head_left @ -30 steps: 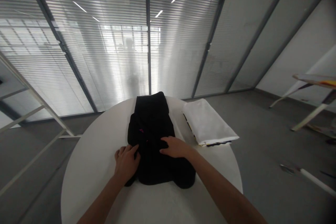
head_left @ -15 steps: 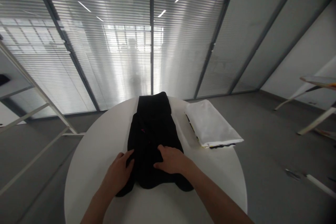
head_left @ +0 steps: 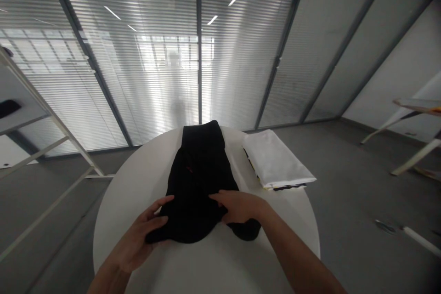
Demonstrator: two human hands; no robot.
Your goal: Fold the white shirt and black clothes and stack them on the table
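Note:
A folded black garment (head_left: 198, 179) lies lengthwise on a round white table (head_left: 206, 266); its exact kind does not show. A small reddish mark sits on its upper middle. My left hand (head_left: 139, 234) holds the near left corner, with fingers over the cloth and part of the hand below its edge. My right hand (head_left: 239, 206) grips the near right part from above, its thumb and fingers closing on the fabric. Between the hands the near hem curves, and a rounded flap pokes out under my right wrist.
Right of the garment lies a folded white cloth stack (head_left: 277, 158) with dark and yellow edges beneath. A white metal frame (head_left: 74, 142) stands at the left. Glass partitions with blinds (head_left: 165, 82) rise behind the table. Another table's leg (head_left: 415, 156) shows at the right.
My left hand has moved left and down, the right hand slightly right. The garment's near end is spread wider, its near left corner drawn outward.

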